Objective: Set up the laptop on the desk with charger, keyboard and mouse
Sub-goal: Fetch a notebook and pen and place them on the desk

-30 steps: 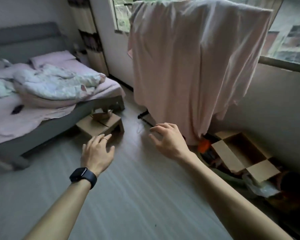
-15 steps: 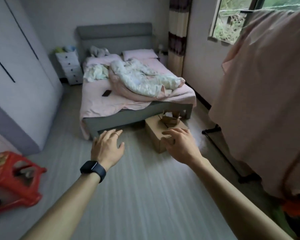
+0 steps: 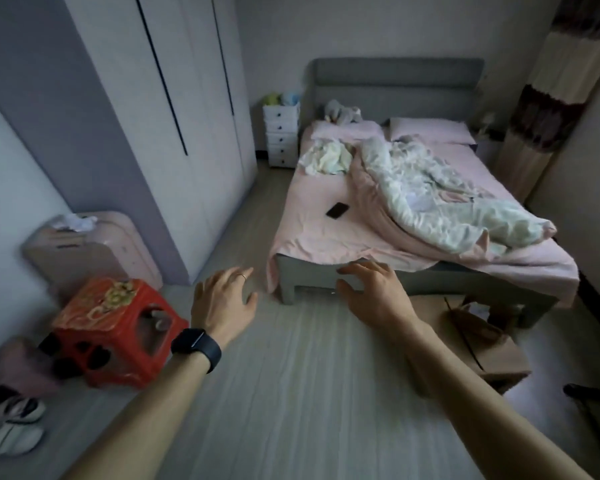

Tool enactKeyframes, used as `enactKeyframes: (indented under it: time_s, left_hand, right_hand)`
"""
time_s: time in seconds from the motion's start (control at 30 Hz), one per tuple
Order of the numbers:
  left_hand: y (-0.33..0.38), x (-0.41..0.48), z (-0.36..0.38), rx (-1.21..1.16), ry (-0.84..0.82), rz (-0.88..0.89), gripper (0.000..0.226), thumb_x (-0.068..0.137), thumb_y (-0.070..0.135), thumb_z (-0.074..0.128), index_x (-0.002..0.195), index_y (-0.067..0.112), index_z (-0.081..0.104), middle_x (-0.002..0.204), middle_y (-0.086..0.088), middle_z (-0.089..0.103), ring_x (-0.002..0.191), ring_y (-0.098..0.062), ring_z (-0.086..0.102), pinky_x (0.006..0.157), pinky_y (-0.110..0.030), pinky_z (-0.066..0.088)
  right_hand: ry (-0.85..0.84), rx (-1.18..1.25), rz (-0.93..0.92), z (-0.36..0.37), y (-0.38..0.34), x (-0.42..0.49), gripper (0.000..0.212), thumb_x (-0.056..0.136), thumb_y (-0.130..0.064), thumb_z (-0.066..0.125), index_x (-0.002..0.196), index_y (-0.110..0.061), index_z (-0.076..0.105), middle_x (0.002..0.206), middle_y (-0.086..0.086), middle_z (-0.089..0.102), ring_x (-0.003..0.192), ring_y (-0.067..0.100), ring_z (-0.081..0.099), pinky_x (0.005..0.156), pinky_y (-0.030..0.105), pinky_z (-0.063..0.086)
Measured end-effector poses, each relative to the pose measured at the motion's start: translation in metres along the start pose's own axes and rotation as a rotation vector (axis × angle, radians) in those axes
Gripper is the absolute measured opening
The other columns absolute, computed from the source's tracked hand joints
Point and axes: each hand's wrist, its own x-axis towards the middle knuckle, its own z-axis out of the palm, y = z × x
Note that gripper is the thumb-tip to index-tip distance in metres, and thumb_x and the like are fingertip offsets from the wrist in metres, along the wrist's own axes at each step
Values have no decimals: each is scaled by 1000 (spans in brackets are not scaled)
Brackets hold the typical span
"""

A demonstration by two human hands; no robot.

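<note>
No laptop, charger, keyboard, mouse or desk shows in the head view. My left hand, with a dark watch on the wrist and a ring on one finger, is stretched forward over the grey floor, fingers apart and holding nothing. My right hand is also out in front, palm down, fingers spread and empty, in line with the foot of the bed.
A bed with pink sheet and rumpled duvet fills the right; a dark phone lies on it. A white wardrobe and pink suitcase stand left. A red stool and shoes lie near left. A cardboard box sits right.
The view has swung left, from the pink cloth at the window to the bed, then the wardrobe and red stool. Both hands stay held out in front, empty.
</note>
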Motion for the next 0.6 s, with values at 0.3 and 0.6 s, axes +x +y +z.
enactKeyframes:
  time_s: [0.3, 0.6]
  left_hand:
    - [-126, 168, 24, 64, 13, -175, 50, 86, 35, 62, 134, 25, 58, 135, 1, 58, 123, -24, 53, 98, -43, 44]
    - [-248, 405, 43, 77, -92, -109, 53, 94, 41, 50, 145, 29, 44, 151, 4, 41, 138, -21, 36, 111, -50, 31]
  right_hand:
    - [-71, 23, -118, 103, -29, 217, 28, 93, -39, 64, 115, -25, 73, 125, -3, 69, 123, 27, 55, 105, 37, 42]
    - [-3, -69, -91, 206, -70, 444, 26, 94, -37, 62, 115, -27, 74, 125, 0, 69, 120, 32, 57, 101, 40, 45]
